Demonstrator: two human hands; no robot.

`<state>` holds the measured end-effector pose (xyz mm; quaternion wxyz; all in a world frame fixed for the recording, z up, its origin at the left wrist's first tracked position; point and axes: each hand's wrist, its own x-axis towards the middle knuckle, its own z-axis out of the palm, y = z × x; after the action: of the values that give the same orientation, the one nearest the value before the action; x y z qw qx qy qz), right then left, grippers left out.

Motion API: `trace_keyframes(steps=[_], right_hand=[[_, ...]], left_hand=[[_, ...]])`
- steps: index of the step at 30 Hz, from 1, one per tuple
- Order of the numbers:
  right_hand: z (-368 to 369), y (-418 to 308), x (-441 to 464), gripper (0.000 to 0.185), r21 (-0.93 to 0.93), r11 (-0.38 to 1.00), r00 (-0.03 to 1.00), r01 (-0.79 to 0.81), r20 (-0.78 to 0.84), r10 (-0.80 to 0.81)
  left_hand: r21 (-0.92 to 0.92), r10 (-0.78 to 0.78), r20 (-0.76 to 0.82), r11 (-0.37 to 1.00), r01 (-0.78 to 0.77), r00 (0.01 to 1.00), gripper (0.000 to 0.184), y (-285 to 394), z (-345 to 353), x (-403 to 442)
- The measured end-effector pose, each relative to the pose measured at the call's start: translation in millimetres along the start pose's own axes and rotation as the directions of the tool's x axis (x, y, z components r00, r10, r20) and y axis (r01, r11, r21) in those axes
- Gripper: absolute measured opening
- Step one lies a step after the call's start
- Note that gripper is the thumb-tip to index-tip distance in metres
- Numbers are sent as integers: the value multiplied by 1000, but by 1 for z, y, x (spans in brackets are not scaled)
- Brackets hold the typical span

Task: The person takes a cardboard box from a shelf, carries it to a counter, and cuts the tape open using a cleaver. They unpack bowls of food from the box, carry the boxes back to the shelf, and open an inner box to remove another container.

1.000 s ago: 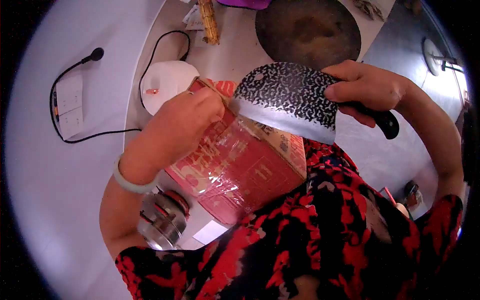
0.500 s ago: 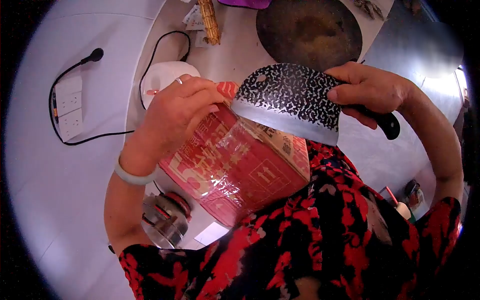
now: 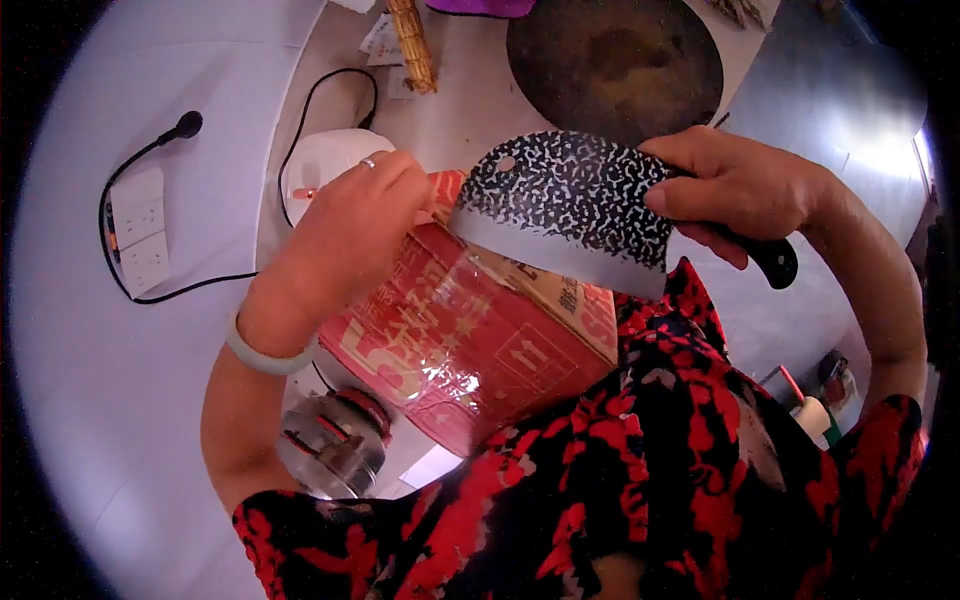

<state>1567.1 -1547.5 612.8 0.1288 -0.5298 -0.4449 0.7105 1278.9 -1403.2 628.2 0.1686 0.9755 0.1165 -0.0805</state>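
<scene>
A red cardboard box (image 3: 470, 345) with clear tape and printed lettering leans tilted against my body. My left hand (image 3: 365, 220) is closed on the box's upper edge, fingers curled over the flap. In my right hand (image 3: 735, 190) is a cleaver (image 3: 570, 205) with a black-and-white speckled blade and a dark handle; my thumb and finger pinch the blade near its heel. The blade's bright edge lies along the box's open-looking top side, and its front corner is close to my left fingertips. Whether the edge cuts into the cardboard cannot be made out.
On the counter are a round dark board (image 3: 620, 65), a bundle of dried sticks (image 3: 412, 45) and a white rounded appliance (image 3: 335, 165). A black cord with a plug (image 3: 185, 125) runs past a power strip (image 3: 142, 230). A metal kettle (image 3: 335, 445) stands at lower left.
The cleaver has shifted slightly left and down along the box's edge. My left hand still grips the box, which has barely moved; the whole view has drifted a little.
</scene>
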Motion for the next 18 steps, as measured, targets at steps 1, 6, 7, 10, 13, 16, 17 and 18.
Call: trace_keyframes(steps=[1,6,7,10,13,16,17,18], right_hand=[[1,0,0,15,-3,1000,1000,-4,-8,4],[7,-8,-4,14,-8,1000,998,-14,-60,14],[8,-8,-5,14,-19,999,997,-30,-73,29],[11,-2,-8,14,-43,998,994,-51,-100,46],[11,19,-20,20,3,1000,995,-19,-98,19],[12,49,-33,26,137,990,987,-38,-149,59],[14,61,-37,28,189,981,982,-52,-170,85],[16,69,-43,31,216,976,975,-39,-205,85]], left_hand=[[12,14,-8,1000,-14,1000,12,0,0,0],[-24,71,-63,997,-73,995,14,-8,2,-10],[-22,70,-61,997,-72,996,14,-11,2,-12],[-37,36,-67,999,-38,997,13,-18,4,-17],[-67,-26,-115,998,19,993,13,-13,6,-17],[-90,-81,-231,994,61,970,20,-14,4,-24],[-95,-105,-295,992,80,950,24,-13,3,-28],[-98,-129,-360,990,100,924,28,-11,0,-34]])
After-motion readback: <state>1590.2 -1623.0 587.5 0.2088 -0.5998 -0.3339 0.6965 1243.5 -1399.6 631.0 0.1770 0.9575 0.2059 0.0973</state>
